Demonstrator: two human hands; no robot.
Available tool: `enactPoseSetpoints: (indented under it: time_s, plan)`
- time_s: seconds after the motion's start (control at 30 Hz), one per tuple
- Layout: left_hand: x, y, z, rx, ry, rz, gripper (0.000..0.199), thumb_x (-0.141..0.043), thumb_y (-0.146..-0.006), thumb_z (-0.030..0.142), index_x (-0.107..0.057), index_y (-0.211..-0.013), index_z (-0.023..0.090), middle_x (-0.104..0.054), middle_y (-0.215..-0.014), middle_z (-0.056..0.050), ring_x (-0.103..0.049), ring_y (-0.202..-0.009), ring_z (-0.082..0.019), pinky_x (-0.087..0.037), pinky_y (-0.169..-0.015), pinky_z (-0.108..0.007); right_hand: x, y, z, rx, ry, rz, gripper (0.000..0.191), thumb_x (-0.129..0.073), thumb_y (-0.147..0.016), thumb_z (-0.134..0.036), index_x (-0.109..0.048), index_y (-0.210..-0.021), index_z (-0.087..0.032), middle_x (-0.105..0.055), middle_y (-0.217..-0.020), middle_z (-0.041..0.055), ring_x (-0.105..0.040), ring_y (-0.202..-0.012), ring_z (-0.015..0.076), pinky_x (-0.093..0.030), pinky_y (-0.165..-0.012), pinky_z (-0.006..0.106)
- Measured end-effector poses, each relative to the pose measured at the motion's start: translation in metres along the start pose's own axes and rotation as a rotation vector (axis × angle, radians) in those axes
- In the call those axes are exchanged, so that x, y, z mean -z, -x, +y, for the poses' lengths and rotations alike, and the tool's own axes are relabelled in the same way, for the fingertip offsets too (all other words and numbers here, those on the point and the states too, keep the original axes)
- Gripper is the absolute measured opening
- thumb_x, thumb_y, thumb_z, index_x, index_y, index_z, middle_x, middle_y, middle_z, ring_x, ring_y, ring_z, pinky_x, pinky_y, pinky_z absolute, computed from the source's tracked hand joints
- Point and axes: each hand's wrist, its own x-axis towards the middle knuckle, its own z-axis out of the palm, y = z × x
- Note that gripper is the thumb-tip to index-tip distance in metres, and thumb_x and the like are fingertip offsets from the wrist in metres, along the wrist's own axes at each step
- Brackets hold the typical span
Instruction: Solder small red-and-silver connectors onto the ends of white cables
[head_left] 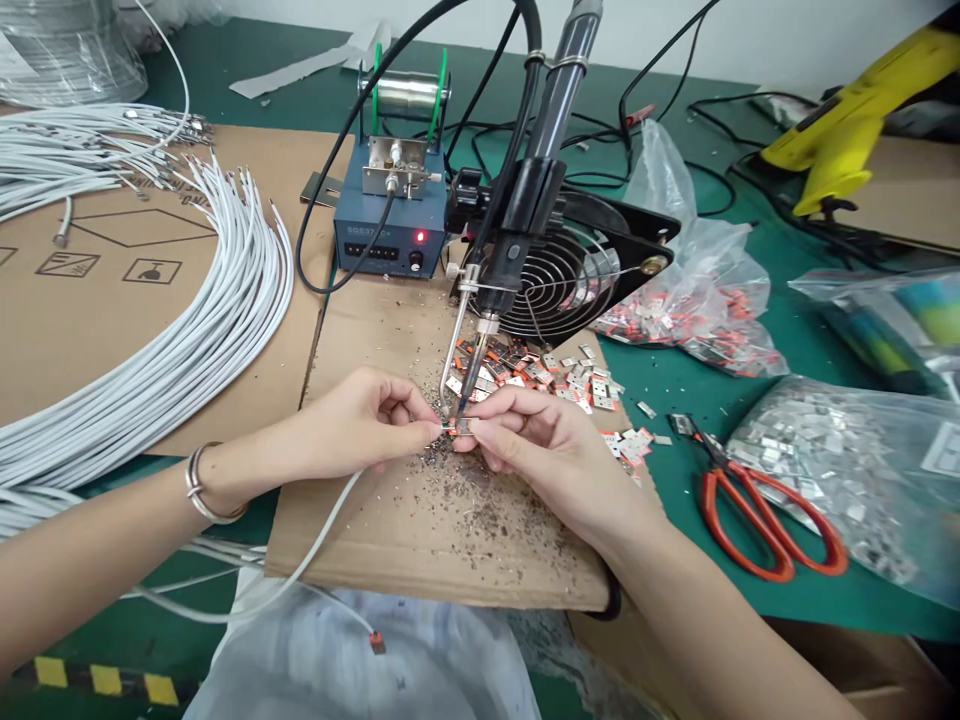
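My left hand (360,425) pinches the end of a white cable (328,522), which runs down from under the fingers. Between the fingertips of my right hand (551,440) is a small orange and silver connector piece (463,426), its far side hidden by the fingers. Cable end and connector piece meet under the tip of a stand-mounted soldering iron (517,245). Beside the tip ends a thin metal solder feed tube (454,350). Whether the tip touches the joint is too small to tell. Loose connector pieces (536,372) lie in a pile behind my right hand.
A blue solder feeder (390,220) with a lit red light and a round fan (555,275) stand behind. White cables (247,310) lie bundled at left. Orange-handled scissors (772,515) and bags of parts (840,470) are at right. Debris covers the cardboard (360,560).
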Motion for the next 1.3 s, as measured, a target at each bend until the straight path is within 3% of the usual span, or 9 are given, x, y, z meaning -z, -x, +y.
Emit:
enactPoseSetpoints:
  time_s: [0.8,1.17,1.3]
  plan:
    - [-0.0019,0.0028,0.0039,0.023,0.029,-0.006,0.011,-0.056,-0.078,0.021,-0.057,-0.073,0.011,-0.047,-0.052,0.006,-0.039,-0.04,-0.003,-0.032,-0.036,-0.012,0.0023,0.0012,-0.0018,-0.018,-0.002,-0.036,0.009,-0.071,-0.076,-0.024,-0.065,-0.079,-0.017,-0.069,-0.068,0.002,-0.058,-0.055,0.0062,-0.042,-0.048,0.012]
    - [-0.0019,0.0013,-0.0013,0.037,-0.003,-0.014,0.011,-0.056,-0.076,0.021,-0.057,-0.074,0.011,-0.047,-0.052,0.006,-0.039,-0.038,-0.003,-0.031,-0.036,-0.013,-0.0057,0.0003,-0.0031,-0.031,0.167,0.068,0.022,-0.078,-0.063,-0.026,-0.061,-0.073,-0.017,-0.065,-0.062,0.0017,-0.059,-0.054,0.0109,-0.045,-0.048,0.019]
    - [-0.0017,0.0006,0.0004,0.041,-0.005,-0.014,0.012,-0.056,-0.076,0.022,-0.057,-0.074,0.011,-0.048,-0.053,0.006,-0.04,-0.039,-0.003,-0.031,-0.036,-0.013,-0.0057,0.0001,-0.0039,-0.033,0.156,0.051,0.018,-0.074,-0.068,-0.028,-0.062,-0.075,-0.017,-0.067,-0.066,0.0037,-0.06,-0.057,0.0123,-0.044,-0.047,0.02]
